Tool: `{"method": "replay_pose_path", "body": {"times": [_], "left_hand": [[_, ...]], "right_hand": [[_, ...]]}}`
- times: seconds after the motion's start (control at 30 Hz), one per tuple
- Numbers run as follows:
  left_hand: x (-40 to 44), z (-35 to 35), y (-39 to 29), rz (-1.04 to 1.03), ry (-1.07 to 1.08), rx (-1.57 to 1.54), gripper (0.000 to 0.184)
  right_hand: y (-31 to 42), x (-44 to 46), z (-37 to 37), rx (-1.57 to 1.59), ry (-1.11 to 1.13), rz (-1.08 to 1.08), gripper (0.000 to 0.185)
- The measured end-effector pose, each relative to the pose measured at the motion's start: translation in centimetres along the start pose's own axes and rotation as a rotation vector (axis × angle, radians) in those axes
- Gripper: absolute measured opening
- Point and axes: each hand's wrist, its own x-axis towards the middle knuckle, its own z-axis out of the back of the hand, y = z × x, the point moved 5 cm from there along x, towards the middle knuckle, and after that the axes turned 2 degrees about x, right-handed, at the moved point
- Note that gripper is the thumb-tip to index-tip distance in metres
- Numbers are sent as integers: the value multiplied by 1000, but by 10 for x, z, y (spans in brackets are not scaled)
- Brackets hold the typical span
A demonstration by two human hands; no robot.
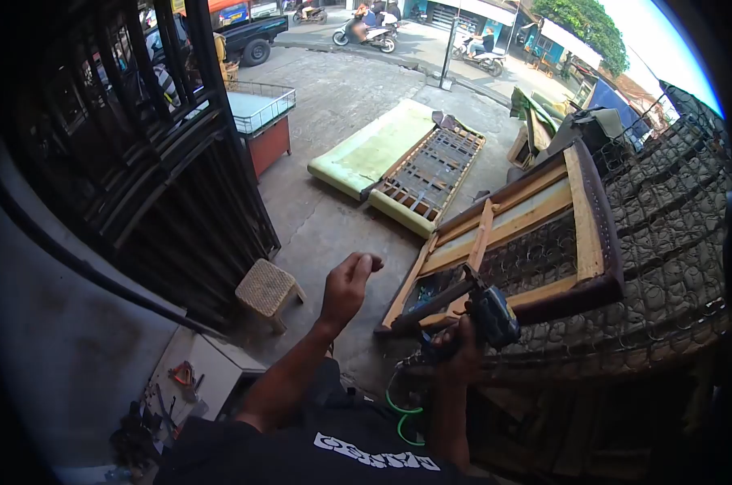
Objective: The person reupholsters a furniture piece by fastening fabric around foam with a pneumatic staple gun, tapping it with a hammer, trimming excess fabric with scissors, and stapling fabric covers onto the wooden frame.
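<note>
My right hand (460, 349) is wrapped round the handle of a dark blue and black air staple gun (495, 317). A green coiled air hose (405, 411) hangs below that hand. My left hand (350, 284) is raised in front of me with its fingers curled and thumb pressed in; whatever it may hold is hidden. Beyond the staple gun, a wooden frame (483, 234) with dark upholstered edges leans at a tilt on the right, its bare slats facing me. The left hand is apart from the frame.
A woven-top stool (266, 288) stands at left. Hand tools lie on a white cabinet (208, 364). A pale green sofa-bed section (382, 145) with a bare slatted part (434, 166) lies on the concrete. Spring netting (665, 242) leans at right; a metal gate (164, 145) is at left.
</note>
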Motion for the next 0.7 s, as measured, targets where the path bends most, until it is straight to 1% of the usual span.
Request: {"method": "replay_pose_path", "body": {"times": [0.03, 0.07, 0.1, 0.13, 0.17, 0.2, 0.23, 0.27, 0.3, 0.33, 0.37, 0.43, 0.47, 0.5, 0.57, 0.6, 0.67, 0.7], "left_hand": [[15, 26, 42, 2, -6, -23, 29], [28, 55, 85, 40, -7, 53, 25], [37, 83, 125, 105, -23, 126, 26], [41, 112, 162, 239, -37, 178, 25], [46, 143, 215, 374, -20, 109, 24], [46, 172, 248, 484, 18, 175, 25], [64, 194, 266, 588, 50, 239, 26], [101, 208, 282, 569, 37, 227, 26], [120, 220, 289, 586, 132, 394, 29], [123, 234, 295, 626, 252, 574, 32], [139, 239, 294, 642, 273, 589, 32], [221, 226, 300, 631, 263, 341, 31], [262, 219, 308, 581, 334, 389, 32], [299, 214, 321, 582, 335, 387, 32], [384, 193, 340, 432, 486, 615, 34], [427, 184, 352, 449, 492, 610, 34], [511, 164, 381, 379, 557, 557, 34], [546, 161, 413, 391, 553, 549, 34]], "right_hand": [[-20, 24, -15, 27, 5, 24, 22], [-41, 46, -18, 23, -61, -7, 18], [-62, 69, -17, 14, -123, -36, 16], [-99, 98, -9, 221, -39, -213, 17], [-128, 123, -8, 255, -44, -279, 16], [-165, 151, 0, 327, -71, -324, 14], [-190, 179, -14, 398, -89, -370, 13], [-214, 210, -27, 419, -144, -363, 11], [-230, 221, -44, 436, -230, -372, 8], [-240, 237, -61, 492, -208, -375, 7], [-248, 252, -78, 465, -211, -372, 6], [-253, 288, -121, 332, -209, -278, 7], [-258, 315, -140, 298, -120, -251, 12], [-264, 344, -154, 296, -121, -250, 12], [-263, 406, -204, 66, 6, -121, 8], [-277, 445, -212, 69, 33, -109, 9], [-287, 522, -247, 70, 44, -109, 11], [-294, 567, -261, 71, 49, -105, 12]]}}
